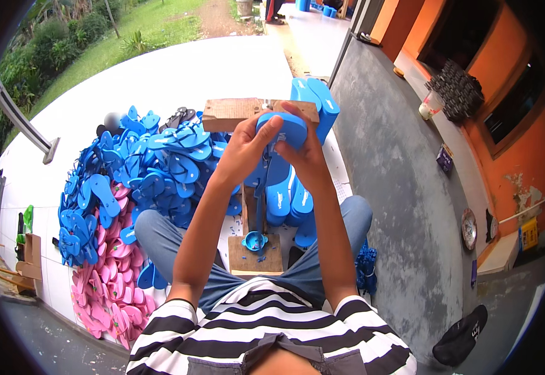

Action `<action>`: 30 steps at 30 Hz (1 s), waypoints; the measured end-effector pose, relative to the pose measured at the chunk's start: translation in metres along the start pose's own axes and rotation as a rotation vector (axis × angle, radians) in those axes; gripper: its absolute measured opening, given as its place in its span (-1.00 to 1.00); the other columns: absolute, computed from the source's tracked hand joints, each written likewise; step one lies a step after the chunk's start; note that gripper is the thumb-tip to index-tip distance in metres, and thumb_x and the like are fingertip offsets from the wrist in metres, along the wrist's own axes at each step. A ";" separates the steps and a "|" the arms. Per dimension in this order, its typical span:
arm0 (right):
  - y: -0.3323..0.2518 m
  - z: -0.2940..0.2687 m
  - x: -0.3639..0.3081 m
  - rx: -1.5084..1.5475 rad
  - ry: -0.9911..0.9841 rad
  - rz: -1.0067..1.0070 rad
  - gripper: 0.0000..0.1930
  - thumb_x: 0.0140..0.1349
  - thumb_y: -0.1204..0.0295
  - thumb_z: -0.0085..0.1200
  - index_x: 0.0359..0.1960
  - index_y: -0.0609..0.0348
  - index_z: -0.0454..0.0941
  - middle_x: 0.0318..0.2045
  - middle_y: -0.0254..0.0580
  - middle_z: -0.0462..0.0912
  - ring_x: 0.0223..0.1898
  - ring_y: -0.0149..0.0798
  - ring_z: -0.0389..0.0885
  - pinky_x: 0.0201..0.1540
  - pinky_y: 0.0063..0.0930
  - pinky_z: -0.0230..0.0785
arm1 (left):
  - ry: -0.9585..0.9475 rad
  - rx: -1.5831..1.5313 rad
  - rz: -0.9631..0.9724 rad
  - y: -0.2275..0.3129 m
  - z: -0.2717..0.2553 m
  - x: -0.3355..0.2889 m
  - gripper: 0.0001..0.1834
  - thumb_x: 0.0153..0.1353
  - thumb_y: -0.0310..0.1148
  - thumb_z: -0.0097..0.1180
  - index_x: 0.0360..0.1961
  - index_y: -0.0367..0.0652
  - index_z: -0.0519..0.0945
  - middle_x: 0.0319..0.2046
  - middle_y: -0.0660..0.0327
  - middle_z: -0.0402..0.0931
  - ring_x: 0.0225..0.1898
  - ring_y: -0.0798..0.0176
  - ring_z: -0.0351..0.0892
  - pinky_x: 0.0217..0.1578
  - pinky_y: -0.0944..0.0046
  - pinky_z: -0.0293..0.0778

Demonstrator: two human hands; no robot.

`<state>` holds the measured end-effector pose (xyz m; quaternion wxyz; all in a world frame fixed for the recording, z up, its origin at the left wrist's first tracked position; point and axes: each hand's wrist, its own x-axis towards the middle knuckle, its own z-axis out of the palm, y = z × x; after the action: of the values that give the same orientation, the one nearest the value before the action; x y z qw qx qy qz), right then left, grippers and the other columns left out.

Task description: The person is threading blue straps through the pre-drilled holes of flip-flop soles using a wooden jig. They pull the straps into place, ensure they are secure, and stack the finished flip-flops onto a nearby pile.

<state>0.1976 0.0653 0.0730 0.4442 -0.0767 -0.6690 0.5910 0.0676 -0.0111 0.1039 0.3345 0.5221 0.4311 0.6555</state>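
Both my hands are closed around a blue flip-flop sole (293, 130), held up against a wooden crossbar (225, 111) in front of me. From the left, my left hand (245, 147) grips its edge, with the thumb lying over the top face. My right hand (307, 156) wraps the other side, its thumb also on the sole. Part of the sole and what lies behind my fingers is hidden. Below my hands, a small blue cup (255, 241) sits on the stand's wooden base (241, 261), near some small blue bits.
Blue flip-flops (181, 169) form a big heap at my left, with pink ones (116, 275) nearer. Stacked blue soles (327, 103) stand behind the crossbar; more stacked soles (278, 203) are by my right knee. A bundle of blue straps (367, 269) lies right, a dark cap (461, 337) farther.
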 end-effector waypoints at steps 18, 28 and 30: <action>0.016 0.055 -0.151 -0.405 0.265 0.443 -0.38 0.13 0.35 0.37 0.18 0.24 0.36 0.04 -0.04 0.48 0.14 -0.07 0.43 0.10 -0.27 0.39 | 0.148 0.042 -0.529 -0.056 0.010 -0.159 -0.57 0.43 -0.06 -0.01 0.01 -0.24 0.54 -0.32 0.25 0.54 -0.26 0.39 0.47 -0.20 0.35 0.41; 0.072 0.060 -0.166 -0.837 -0.241 0.394 -0.77 0.29 0.26 0.10 -0.40 0.16 0.50 -0.50 -0.11 0.55 -0.45 0.02 0.58 -0.38 -0.20 0.40 | 0.203 0.337 -0.540 -0.126 -0.030 -0.156 -0.57 0.30 -0.11 0.20 -0.05 -0.28 0.58 -0.29 0.09 0.64 -0.28 0.36 0.59 -0.27 0.30 0.50; 0.065 0.062 -0.163 -0.756 -0.224 0.366 -0.81 0.31 0.33 0.06 -0.39 0.18 0.49 -0.48 -0.08 0.55 -0.45 0.04 0.56 -0.38 -0.21 0.37 | 0.268 0.310 -0.501 -0.138 -0.039 -0.158 -0.62 0.27 -0.19 0.25 -0.07 -0.29 0.60 -0.32 0.18 0.65 -0.33 0.43 0.57 -0.31 0.35 0.50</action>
<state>0.2244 -0.0627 -0.0590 0.1973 -0.2867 -0.8579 0.3781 0.0644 -0.1042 -0.0878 0.3423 0.3536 0.6812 0.5421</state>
